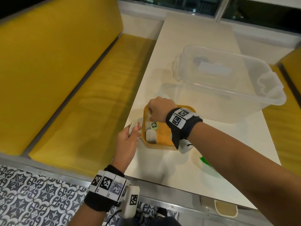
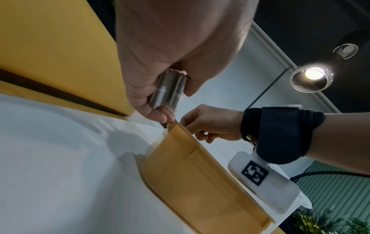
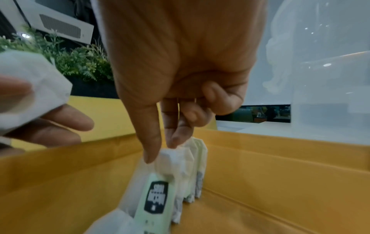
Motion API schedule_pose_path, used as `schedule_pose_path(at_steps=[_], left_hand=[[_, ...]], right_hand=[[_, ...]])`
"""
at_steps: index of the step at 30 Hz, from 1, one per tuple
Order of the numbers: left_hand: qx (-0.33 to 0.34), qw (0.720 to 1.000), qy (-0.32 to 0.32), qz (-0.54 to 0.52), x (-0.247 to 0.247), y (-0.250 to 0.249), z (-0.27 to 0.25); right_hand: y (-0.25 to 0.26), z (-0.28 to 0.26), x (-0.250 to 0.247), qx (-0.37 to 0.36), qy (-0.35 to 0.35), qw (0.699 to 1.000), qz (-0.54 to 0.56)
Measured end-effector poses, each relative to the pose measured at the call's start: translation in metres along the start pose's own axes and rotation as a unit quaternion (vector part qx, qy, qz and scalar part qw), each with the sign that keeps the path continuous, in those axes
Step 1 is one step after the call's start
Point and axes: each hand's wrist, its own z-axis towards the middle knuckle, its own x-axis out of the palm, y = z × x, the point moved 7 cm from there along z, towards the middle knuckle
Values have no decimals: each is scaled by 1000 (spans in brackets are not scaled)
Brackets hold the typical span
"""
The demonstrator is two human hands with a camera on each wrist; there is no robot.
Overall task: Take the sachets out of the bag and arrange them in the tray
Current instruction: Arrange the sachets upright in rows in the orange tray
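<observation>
A person's right hand (image 1: 158,110) reaches down into a yellow tray (image 1: 164,146) on a white table (image 1: 211,168), thumb and fingertips (image 3: 174,140) pinching the top of a white tea sachet (image 3: 176,159) that stands upright in a row of sachets (image 3: 197,166) along the tray's left wall. A pale green tag (image 1: 154,125) with dark lettering lies against the row, and another sachet (image 1: 150,136) sits at the tray's near left corner. Just left of the tray, beyond its outer wall, the left hand (image 1: 128,139) holds a small bunch of sachets (image 1: 132,128), fingers curled around them; from the left wrist view the bunch (image 2: 168,90) shows edge-on between thumb and fingers. A clear plastic storage bin (image 1: 228,82) stands on the table behind and to the right of the tray. Something green (image 1: 206,162) shows past the right forearm, near the tray's front, too hidden to identify. A yellow bench seat (image 1: 73,95) runs along the table, left of the tray.
</observation>
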Motion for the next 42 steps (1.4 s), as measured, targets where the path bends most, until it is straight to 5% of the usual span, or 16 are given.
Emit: schedule_pose_path(at_steps=[3, 8, 12, 22, 30, 42], left_hand=[[2, 1000, 4, 3, 1, -2, -1], [14, 1000, 14, 10, 5, -1, -3], [18, 1000, 6, 25, 4, 2, -3], [17, 999, 4, 32, 4, 9, 2], [12, 1000, 10, 20, -1, 8, 2], [13, 1000, 20, 18, 5, 3, 5]], right_hand=[[1, -4, -7, -9, 2, 999, 31], [-1, -10, 29, 20, 204, 978, 39], [-3, -8, 49, 54, 252, 965, 51], [2, 1, 59, 110, 227, 957, 146], [12, -6, 31, 36, 224, 969, 95], [19, -19, 11, -18, 71, 997, 10]])
